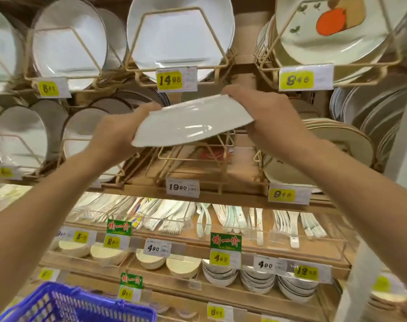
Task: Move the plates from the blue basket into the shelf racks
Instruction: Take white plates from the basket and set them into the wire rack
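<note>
A white plate hangs tilted in front of the shelf, its left edge lower than its right. My left hand grips its left rim and my right hand grips its right rim. Directly below the plate stands a beige wire rack with no plates in it, above a price tag reading 19.80. The blue basket shows at the bottom left corner; what lies inside it is hidden.
Wire racks around hold white plates, and a plate with an orange motif stands at the upper right. Lower shelves carry ceramic spoons and stacked bowls. Yellow price tags line the shelf edges.
</note>
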Demonstrator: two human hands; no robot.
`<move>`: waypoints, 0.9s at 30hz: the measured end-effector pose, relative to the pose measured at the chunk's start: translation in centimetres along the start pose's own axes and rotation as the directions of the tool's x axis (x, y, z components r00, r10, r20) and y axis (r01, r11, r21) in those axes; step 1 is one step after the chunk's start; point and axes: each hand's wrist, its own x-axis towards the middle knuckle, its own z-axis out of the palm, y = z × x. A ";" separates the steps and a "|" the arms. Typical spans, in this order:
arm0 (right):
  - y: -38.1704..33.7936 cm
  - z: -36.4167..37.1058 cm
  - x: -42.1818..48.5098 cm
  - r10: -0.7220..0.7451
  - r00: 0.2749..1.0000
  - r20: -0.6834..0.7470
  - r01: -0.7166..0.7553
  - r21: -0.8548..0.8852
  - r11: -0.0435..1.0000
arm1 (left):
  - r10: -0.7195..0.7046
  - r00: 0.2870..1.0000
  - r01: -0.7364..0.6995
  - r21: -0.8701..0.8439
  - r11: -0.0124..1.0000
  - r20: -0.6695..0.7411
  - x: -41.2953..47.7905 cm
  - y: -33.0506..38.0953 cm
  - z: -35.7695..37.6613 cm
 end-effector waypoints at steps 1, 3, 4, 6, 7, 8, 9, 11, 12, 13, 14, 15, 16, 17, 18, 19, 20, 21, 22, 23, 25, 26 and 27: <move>0.4 1.3 0.3 0.013 1.000 -0.011 -0.013 0.013 1.000 | -0.076 0.995 0.078 -0.026 0.997 0.064 0.0 -0.3 1.4; 1.2 3.8 0.9 0.079 0.996 -0.039 -0.077 0.049 0.996 | -0.220 0.968 0.229 -0.067 0.971 0.120 0.1 -1.1 4.0; 1.6 4.9 1.1 0.121 0.991 -0.050 -0.117 0.066 0.991 | -0.268 0.955 0.280 -0.083 0.956 0.127 0.3 -1.6 5.2; 2.5 6.7 1.5 0.195 0.978 -0.076 -0.190 0.068 0.979 | -0.320 0.940 0.331 -0.090 0.939 0.123 1.0 -2.2 7.2; 2.9 7.5 1.8 0.240 0.967 -0.089 -0.237 0.047 0.970 | -0.331 0.938 0.338 -0.063 0.939 0.104 1.5 -2.5 8.0; 3.3 8.1 2.1 0.299 0.949 -0.102 -0.299 0.013 0.954 | -0.338 0.938 0.341 -0.032 0.939 0.081 2.0 -2.9 8.7; 3.6 8.6 2.7 0.366 0.923 -0.123 -0.371 -0.018 0.929 | -0.349 0.935 0.351 -0.012 0.936 0.065 2.5 -3.2 9.3; 4.0 9.4 4.2 0.486 0.856 -0.174 -0.502 -0.059 0.863 | -0.404 0.914 0.405 -0.024 0.914 0.036 3.8 -4.1 10.4; 4.2 9.6 5.0 0.534 0.824 -0.189 -0.554 -0.074 0.829 | -0.459 0.888 0.461 -0.078 0.884 0.040 4.5 -4.7 10.9; 4.6 9.9 5.7 0.571 0.799 -0.188 -0.591 -0.078 0.803 | -0.524 0.850 0.526 -0.166 0.834 0.055 5.1 -5.3 11.4; 5.0 10.1 6.3 0.595 0.784 -0.178 -0.613 -0.074 0.787 | -0.578 0.813 0.575 -0.251 0.778 0.069 5.8 -5.8 11.9; 5.6 10.5 6.8 0.612 0.773 -0.171 -0.628 -0.067 0.775 | -0.604 0.794 0.592 -0.312 0.743 0.070 6.5 -6.2 12.4; 6.1 10.8 7.2 0.626 0.760 -0.173 -0.643 -0.060 0.764 | -0.588 0.807 0.571 -0.328 0.752 0.057 7.2 -6.6 13.0; 6.7 11.2 7.5 0.640 0.747 -0.181 -0.658 -0.059 0.751 | -0.561 0.827 0.546 -0.304 0.781 0.045 7.9 -6.9 13.7; 7.3 11.7 7.7 0.651 0.736 -0.185 -0.670 -0.070 0.739 | -0.545 0.837 0.537 -0.251 0.806 0.041 8.6 -7.3 14.3; 7.7 12.2 7.9 0.658 0.730 -0.182 -0.679 -0.089 0.729 | -0.548 0.835 0.544 -0.211 0.812 0.043 9.2 -7.5 14.8; 8.2 12.7 8.1 0.664 0.726 -0.177 -0.685 -0.109 0.720 | -0.553 0.832 0.549 -0.203 0.811 0.044 9.7 -7.9 15.4; 8.6 13.1 8.4 0.670 0.720 -0.177 -0.692 -0.122 0.711 | -0.554 0.832 0.548 -0.219 0.807 0.040 10.1 -8.2 16.1; 9.0 13.6 8.8 0.676 0.714 -0.184 -0.699 -0.130 0.703 | -0.550 0.835 0.540 -0.238 0.807 0.030 10.4 -8.6 16.8; 9.5 14.1 9.3 0.683 0.706 -0.187 -0.707 -0.138 0.694 | -0.544 0.839 0.529 -0.269 0.805 0.023 10.6 -8.9 17.5; 10.7 15.0 10.3 0.709 0.683 -0.174 -0.730 -0.156 0.665 | -0.535 0.844 0.512 -0.322 0.796 0.019 11.1 -9.6 18.8; 11.2 15.4 10.7 0.723 0.672 -0.162 -0.741 -0.156 0.653 | -0.547 0.836 0.519 -0.364 0.773 0.029 11.5 -9.9 19.3; 11.8 15.7 11.2 0.735 0.661 -0.149 -0.750 -0.150 0.644 | -0.564 0.824 0.530 -0.417 0.739 0.047 11.9 -10.2 19.9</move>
